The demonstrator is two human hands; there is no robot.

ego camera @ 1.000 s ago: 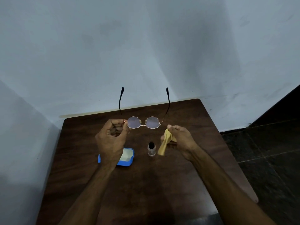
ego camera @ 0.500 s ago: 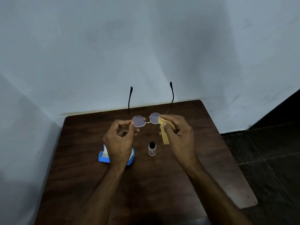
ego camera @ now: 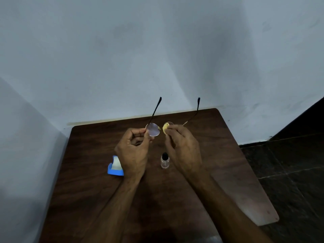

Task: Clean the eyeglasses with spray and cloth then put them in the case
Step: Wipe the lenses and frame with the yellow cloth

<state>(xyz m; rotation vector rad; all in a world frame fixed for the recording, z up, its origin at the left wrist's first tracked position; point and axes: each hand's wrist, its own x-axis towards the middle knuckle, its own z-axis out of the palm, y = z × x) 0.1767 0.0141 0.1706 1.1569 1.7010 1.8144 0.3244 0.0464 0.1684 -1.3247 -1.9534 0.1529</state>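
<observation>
Round thin-framed eyeglasses (ego camera: 154,129) with black temple tips are held up over the far half of the table, temples pointing away from me. My left hand (ego camera: 134,151) pinches the frame at the left lens's outer edge. My right hand (ego camera: 182,149) pinches a yellow cloth (ego camera: 165,129) around the right lens, which the cloth mostly hides. A small clear spray bottle (ego camera: 165,161) with a black cap stands upright on the table between my wrists. The open blue case (ego camera: 114,168) with a pale lining lies to the left, partly behind my left hand.
The dark wooden table (ego camera: 219,172) stands in a corner, with pale walls at its far and left sides. Its right edge drops to a dark tiled floor (ego camera: 289,163).
My right hand has brought the cloth from below the glasses up onto the right lens and folded it around it. The glasses have shifted slightly right and tilted.
</observation>
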